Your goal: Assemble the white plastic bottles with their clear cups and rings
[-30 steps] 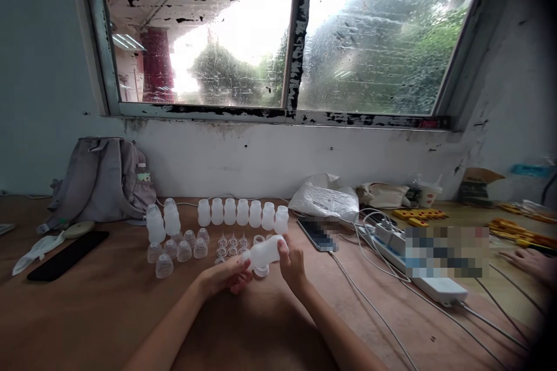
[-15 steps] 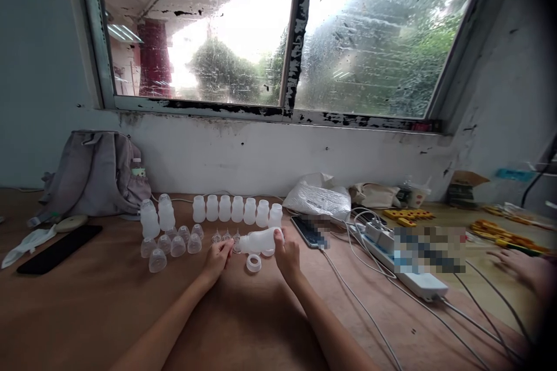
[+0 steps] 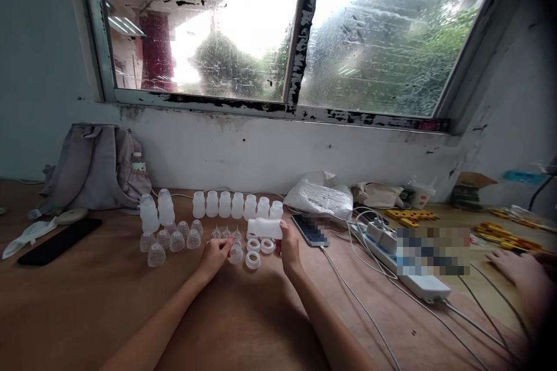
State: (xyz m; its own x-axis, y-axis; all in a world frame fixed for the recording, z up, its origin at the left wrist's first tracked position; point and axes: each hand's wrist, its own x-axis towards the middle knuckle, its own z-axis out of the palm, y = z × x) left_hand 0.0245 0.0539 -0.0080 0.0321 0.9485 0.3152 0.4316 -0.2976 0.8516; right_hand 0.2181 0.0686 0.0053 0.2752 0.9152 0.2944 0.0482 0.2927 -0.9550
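Observation:
My right hand [image 3: 290, 246] is closed around the base of a frosted baby bottle [image 3: 265, 228], tipped on its side with its uncovered neck pointing left. My left hand [image 3: 216, 258] pinches a clear round bottle piece [image 3: 235, 253], seemingly a nipple; fingers hide part of it. Just behind that hand stand several clear nipples [image 3: 225, 232]. Under and in front of the bottle lie white collar rings [image 3: 253, 260]. A row of open bottles [image 3: 225, 205] stands farther back. To the left are clear domed caps [image 3: 177, 241] and two capped bottles [image 3: 166, 207].
Left: a grey backpack [image 3: 102, 168] and a black flat slab [image 3: 61, 242]. Right: a phone [image 3: 308, 229] on a cable, a silvery pouch [image 3: 322, 197], a white power strip [image 3: 422, 284] with trailing cords, yellow parts [image 3: 507, 236] and another person's hand [image 3: 507, 264].
The bottle in my right hand has lifted and drawn away from my left fingers, uncovering more rings. The round piece at my left fingertips now shows clearly. The other person's hand shifted slightly.

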